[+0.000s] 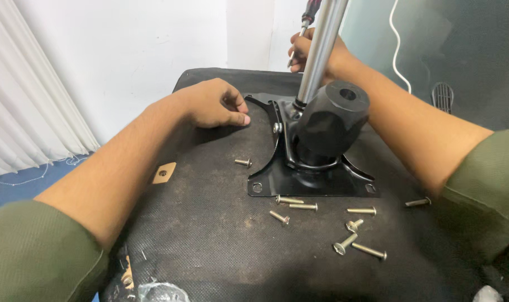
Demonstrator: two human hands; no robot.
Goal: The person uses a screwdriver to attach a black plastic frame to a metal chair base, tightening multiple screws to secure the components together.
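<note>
Olive-green sleeves [39,251] frame the near corners of the view, one on each forearm, above the black fabric underside of an upturned chair seat [209,235] that carries everything else. Behind the seat's far edge stand a white wall [126,50] and, to the right, a dark grey panel [461,56] with a white cable [399,45] hanging down it; a white curtain [25,100] falls on the left over a blue floor [19,182].

Near the middle of the seat sits the black metal mounting plate [310,182], flat against the fabric, with a black cylindrical housing [330,120] rising from it and a silver gas-lift column [320,50] leaning up out of frame. Loose silver bolts [304,206] lie scattered between the plate's near edge and the seat's near edge, one more [243,162] just left of the plate and one [419,202] toward the right edge.

The left hand [212,103] rests on the fabric just left of the plate's far-left corner, fingers curled loosely under, gripping nothing that shows. The right hand [316,56] is beyond the column by the seat's far edge, partly hidden by it, closed around a screwdriver [302,33] with a dark red handle whose shaft points down toward the plate.
</note>
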